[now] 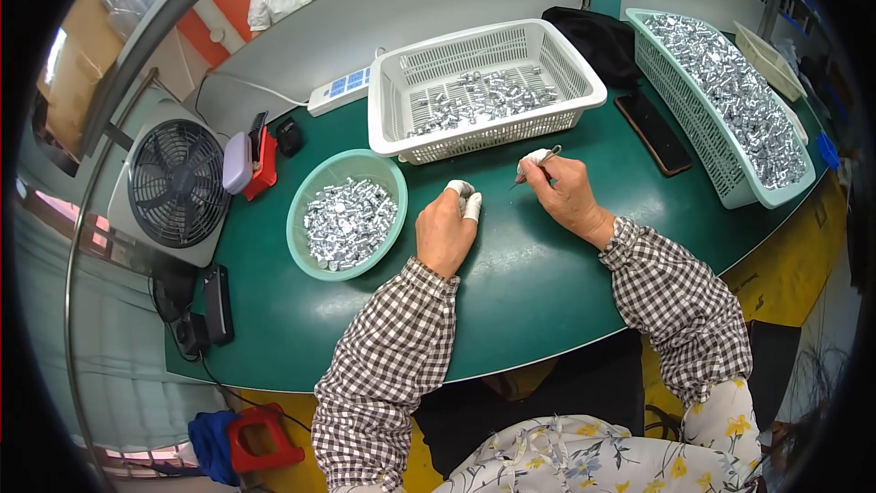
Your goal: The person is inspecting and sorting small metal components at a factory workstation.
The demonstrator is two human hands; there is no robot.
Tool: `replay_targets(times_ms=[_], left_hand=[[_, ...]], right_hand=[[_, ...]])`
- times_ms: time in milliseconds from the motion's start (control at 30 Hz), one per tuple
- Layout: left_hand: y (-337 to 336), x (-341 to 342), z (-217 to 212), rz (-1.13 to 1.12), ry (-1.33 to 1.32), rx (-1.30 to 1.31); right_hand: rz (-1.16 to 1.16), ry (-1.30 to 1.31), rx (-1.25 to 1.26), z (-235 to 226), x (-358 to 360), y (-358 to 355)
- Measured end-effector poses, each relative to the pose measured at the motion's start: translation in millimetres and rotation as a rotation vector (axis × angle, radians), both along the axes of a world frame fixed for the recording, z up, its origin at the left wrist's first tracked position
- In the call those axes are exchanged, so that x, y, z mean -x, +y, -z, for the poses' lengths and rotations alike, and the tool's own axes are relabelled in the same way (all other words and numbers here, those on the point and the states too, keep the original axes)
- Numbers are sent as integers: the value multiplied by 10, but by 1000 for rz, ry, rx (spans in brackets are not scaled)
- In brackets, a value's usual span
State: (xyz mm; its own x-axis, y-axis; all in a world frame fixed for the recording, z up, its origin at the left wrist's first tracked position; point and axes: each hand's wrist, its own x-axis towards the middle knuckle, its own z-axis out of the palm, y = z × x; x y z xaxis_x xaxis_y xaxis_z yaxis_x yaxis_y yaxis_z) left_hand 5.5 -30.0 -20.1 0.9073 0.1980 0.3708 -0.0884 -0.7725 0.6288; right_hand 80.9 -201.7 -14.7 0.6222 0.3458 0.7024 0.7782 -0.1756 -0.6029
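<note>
Checked sleeves nearest the lens, entering from the lower edge onto the dark green table (511, 292).

Head view. Left hand (444, 230) curled into a loose fist, white-taped fingertips (471, 205) pinched together; whatever small part lies between them too small to tell. Right hand (568, 194) closed around a thin pointed metal tool (537, 166), tip angled down and left toward the left fingertips, just short of touching. Round teal bowl (306, 187) of small silvery parts (349, 222) just left of the left hand; white slotted basket (570, 68) holding fewer such parts directly beyond both hands; long teal basket (730, 187) heaped with them at far right. Dark phone (653, 132) between the two baskets; small fan (178, 183) at far left.

For good work, judged from the pose: wrists braced on the table, tool tip brought to the pinched fingertips in short, light strokes, taped pads kept clear of the point.
</note>
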Motion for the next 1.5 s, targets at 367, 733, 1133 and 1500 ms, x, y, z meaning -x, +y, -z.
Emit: replay_targets(times_ms=[367,733,1133,1500], left_hand=[[-51,7,-105,72,-171,173],[43,59,-231,151,-246,-307],[21,99,-207,49,-198,-383],[27,145,-225,141,186,571]], right_hand=[[0,5,-13,-11,-4,6],[-12,-44,-74,35,-26,32],[-5,-75,-115,30,18,52],[57,-66,-6,-104,52,-13]])
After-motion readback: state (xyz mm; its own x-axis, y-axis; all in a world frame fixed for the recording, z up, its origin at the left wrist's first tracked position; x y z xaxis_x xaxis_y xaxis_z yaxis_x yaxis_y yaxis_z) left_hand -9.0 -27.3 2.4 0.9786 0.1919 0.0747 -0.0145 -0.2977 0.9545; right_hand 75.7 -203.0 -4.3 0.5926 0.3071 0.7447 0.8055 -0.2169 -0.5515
